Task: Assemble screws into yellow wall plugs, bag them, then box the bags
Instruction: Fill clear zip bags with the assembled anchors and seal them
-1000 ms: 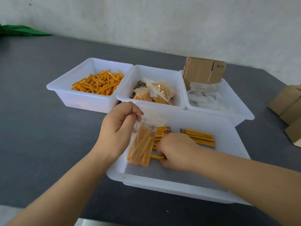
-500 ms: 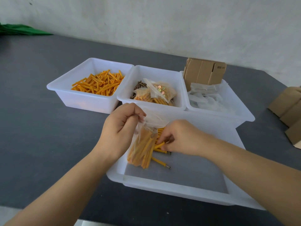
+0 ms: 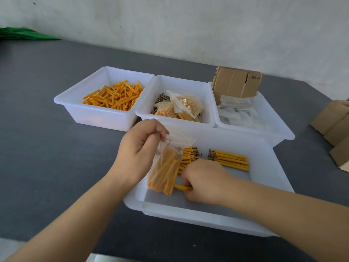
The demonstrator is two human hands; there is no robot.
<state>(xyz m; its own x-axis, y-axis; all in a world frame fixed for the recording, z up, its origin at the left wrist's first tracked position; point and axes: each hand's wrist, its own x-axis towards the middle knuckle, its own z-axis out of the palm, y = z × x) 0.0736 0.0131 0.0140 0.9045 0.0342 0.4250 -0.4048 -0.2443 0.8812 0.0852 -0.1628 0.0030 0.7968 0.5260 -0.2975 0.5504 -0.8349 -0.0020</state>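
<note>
Our left hand (image 3: 138,150) pinching a bag (image 3: 166,167) of plugs, right hand (image 3: 203,181) gripping plugs (image 3: 182,187) in the near tray (image 3: 188,214), loose plugs (image 3: 115,95) in the upper-left bin (image 3: 75,108), filled bags (image 3: 181,107) in the centre bin (image 3: 207,103), empty bags (image 3: 238,110) in the right bin (image 3: 283,133).

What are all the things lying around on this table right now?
Near tray: one, white, closest to the person.
Assembled plugs: two loose groups, yellow with screw heads, in the near tray.
Held bag: one, clear, part-filled with yellow plugs, over the near tray.
Plug bin: one, white, back left, holds loose yellow plugs.
Middle bin: one, white, holds dark screws and filled bags.
Right bin: one, white, holds empty clear bags and flat brown cardboard.
Cardboard pieces: several, brown, table's right edge.
Table: dark grey.
Green object: far left, unclear.
Left hand: pinches the bag's mouth.
Right hand: grips plugs in the tray.
</note>
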